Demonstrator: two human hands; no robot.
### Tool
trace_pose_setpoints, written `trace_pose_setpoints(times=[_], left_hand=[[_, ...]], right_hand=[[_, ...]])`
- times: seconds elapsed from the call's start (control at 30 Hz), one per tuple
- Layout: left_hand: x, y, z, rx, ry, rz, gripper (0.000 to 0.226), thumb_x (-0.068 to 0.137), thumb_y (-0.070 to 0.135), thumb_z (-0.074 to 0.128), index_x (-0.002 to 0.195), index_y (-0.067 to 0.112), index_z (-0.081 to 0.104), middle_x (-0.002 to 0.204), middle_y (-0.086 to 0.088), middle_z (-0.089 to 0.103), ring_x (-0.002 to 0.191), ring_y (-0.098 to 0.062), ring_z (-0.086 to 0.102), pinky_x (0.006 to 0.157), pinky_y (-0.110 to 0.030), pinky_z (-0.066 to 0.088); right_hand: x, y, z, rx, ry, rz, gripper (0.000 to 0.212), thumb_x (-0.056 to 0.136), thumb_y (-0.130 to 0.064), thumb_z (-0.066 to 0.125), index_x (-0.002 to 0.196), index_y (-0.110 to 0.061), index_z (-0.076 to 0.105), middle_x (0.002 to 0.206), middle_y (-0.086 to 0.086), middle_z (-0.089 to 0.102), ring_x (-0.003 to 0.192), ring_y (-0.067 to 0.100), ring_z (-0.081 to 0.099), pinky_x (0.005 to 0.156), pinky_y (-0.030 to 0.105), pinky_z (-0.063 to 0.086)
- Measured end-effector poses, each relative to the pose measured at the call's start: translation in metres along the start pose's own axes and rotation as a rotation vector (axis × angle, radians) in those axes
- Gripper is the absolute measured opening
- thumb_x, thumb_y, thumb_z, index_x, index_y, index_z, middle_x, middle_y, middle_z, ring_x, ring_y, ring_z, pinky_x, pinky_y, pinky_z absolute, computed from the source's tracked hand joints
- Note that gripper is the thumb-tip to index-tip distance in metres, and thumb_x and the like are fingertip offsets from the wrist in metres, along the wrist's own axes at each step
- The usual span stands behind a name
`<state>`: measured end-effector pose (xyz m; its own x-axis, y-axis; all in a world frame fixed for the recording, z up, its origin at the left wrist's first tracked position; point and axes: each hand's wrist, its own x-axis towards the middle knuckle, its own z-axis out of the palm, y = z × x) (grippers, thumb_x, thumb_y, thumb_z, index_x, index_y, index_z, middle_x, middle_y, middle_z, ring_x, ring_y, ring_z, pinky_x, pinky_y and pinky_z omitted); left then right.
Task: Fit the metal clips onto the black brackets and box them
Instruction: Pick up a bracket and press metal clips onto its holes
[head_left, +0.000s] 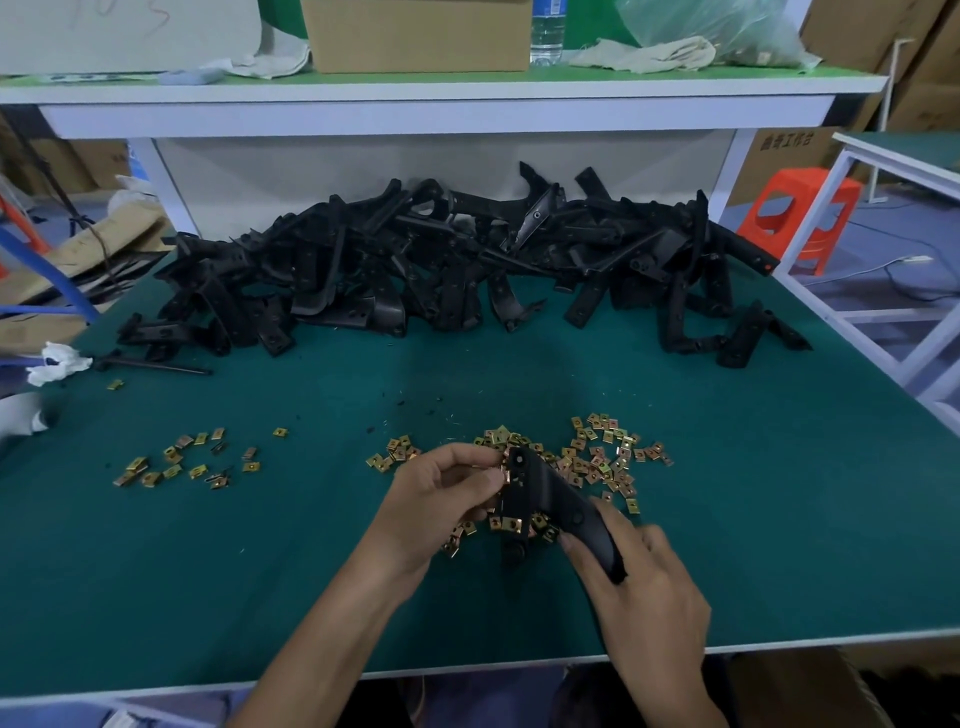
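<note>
bracket: one black bracket (545, 499) held just above the green table (779, 519), near the front edge, right over the loose clips
fitted clip (506, 524): looks seated on the bracket's lower left part
left hand (441, 499): thumb and fingertips pinching a brass clip (501, 475) against the bracket's upper left edge
right hand (639, 582): fingers curled round the bracket's curved lower end
loose clips (597, 457): spread under and behind both hands (a smaller scatter (182, 460) sits well off to the left)
bracket heap (441, 265): big black pile along the table's back
shelf above: cardboard box (415, 34) beside a water bottle (548, 28)
</note>
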<state>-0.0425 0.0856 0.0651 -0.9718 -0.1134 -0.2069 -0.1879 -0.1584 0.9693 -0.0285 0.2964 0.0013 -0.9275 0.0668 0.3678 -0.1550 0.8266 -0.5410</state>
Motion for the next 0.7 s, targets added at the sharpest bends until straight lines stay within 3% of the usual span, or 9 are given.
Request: trace_pose_setpoints(times=[0.17, 0.5, 0.7], left_hand=[[0.004, 0.008, -0.005, 0.128, -0.042, 0.043, 0.021, 0.088, 0.006, 0.075, 0.106, 0.017, 0.072, 0.077, -0.003, 0.073, 0.071, -0.014, 0.065, 0.065, -0.020, 0.052], [-0.001, 0.007, 0.000, 0.275, -0.062, 0.051, 0.020, 0.091, 0.016, 0.073, 0.107, 0.027, 0.072, 0.085, -0.002, 0.077, 0.075, -0.012, 0.068, 0.066, -0.024, 0.051], [-0.009, 0.007, 0.018, 0.282, -0.069, 0.116, 0.014, 0.097, 0.025, 0.065, 0.109, 0.029, 0.072, 0.092, 0.004, 0.078, 0.087, -0.010, 0.073, 0.067, -0.014, 0.051]], right_hand=[[0.001, 0.000, 0.000, -0.015, -0.005, -0.022, 0.052, 0.078, -0.064, 0.059, 0.121, -0.037, 0.071, 0.079, -0.008, 0.051, 0.065, 0.019, 0.060, 0.049, 0.027, 0.040], [0.001, 0.003, 0.001, -0.002, -0.001, -0.049, 0.052, 0.079, -0.065, 0.058, 0.119, -0.036, 0.072, 0.080, -0.007, 0.055, 0.068, 0.020, 0.062, 0.048, 0.030, 0.044], [0.000, 0.002, -0.002, 0.057, 0.014, 0.040, 0.050, 0.083, -0.066, 0.058, 0.124, -0.040, 0.066, 0.088, -0.012, 0.055, 0.080, 0.017, 0.063, 0.057, 0.033, 0.047]])
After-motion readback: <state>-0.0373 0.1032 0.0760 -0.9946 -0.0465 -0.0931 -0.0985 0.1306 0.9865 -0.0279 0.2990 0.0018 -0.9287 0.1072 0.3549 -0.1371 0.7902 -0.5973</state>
